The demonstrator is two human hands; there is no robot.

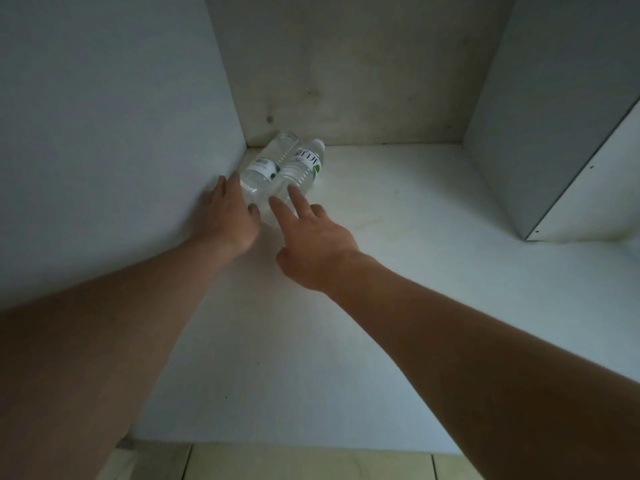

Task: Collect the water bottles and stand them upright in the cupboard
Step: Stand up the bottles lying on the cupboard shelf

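bottles (277,168): clear glossy plastic, paper labels | cupboard (381,271): matt white

2 water bottles (263,169) (302,169), 2 hands (230,216) (313,242), 1 cupboard (381,237), 1 cupboard door (588,188).

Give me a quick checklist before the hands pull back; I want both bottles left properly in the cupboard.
1. Two bottles in the back left corner: left bottle, right bottle - ok.
2. Bottles side by side, touching - ok.
3. Standing upright: the wide-angle view from above distorts them - cannot tell.
4. Left hand clear of the bottle: fingers lie against it - not ok.
5. Right hand clear: two fingertips on the bottles - not ok.
6. Cupboard floor bare beside them - ok.
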